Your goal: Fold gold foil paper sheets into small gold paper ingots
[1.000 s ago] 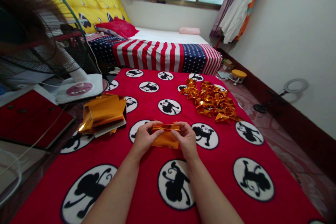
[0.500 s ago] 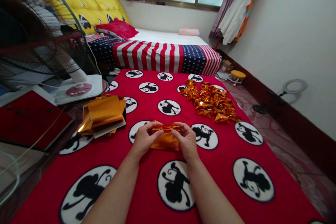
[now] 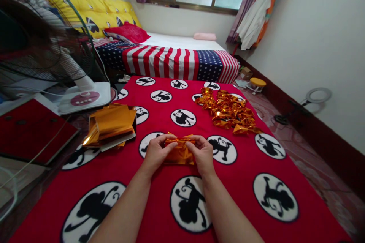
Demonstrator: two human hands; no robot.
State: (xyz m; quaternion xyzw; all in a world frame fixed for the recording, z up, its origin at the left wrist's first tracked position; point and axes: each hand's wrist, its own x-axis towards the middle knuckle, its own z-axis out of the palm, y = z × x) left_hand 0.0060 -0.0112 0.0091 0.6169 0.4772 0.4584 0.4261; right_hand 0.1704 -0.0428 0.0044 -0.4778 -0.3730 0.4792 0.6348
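Between my two hands is a sheet of shiny gold foil paper (image 3: 180, 155), its far edge rolled or folded into a narrow strip. My left hand (image 3: 156, 151) pinches the left end of that strip between thumb and fingers. At the right end, my right hand (image 3: 203, 152) grips it the same way. The lower part of the sheet hangs toward me, close over the red cloth (image 3: 228, 201). Left of my hands lies a stack of flat gold foil sheets (image 3: 114, 121). A pile of folded gold foil pieces (image 3: 232, 110) rests to the far right on the cloth.
A fan (image 3: 85, 97) with a wire cage stands at the left beside a dark red box-like surface (image 3: 34, 129). Beyond the cloth is a bed (image 3: 171, 60) with a striped cover. A yellow stool (image 3: 258, 82) and a ring-shaped stand (image 3: 318, 95) are on the right floor.
The strip at the foil sheet's far edge looks more tightly rolled, and the sheet below it is more creased. Both hands keep nearly the same place.
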